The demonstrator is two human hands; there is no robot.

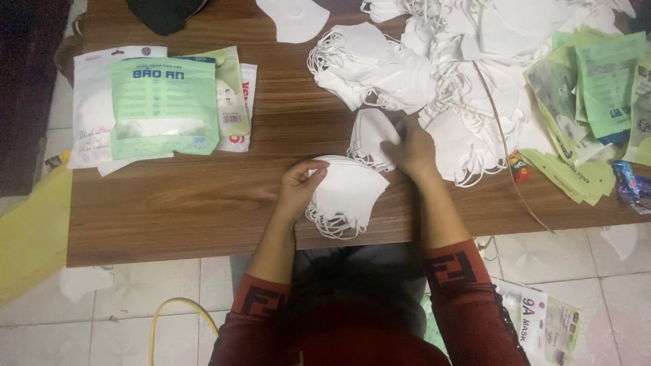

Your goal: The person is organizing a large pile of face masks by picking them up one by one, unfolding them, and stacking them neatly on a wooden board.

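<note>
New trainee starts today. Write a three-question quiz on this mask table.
1. True or false: the left hand rests on a stack of white masks.
2. What is the right hand touching? A) the green packets B) a smaller mask stack C) the black object
3. On which side of the table, by the person's own sides, does the big loose mask pile lie?

Key: 1 true; 2 B; 3 right.
</note>
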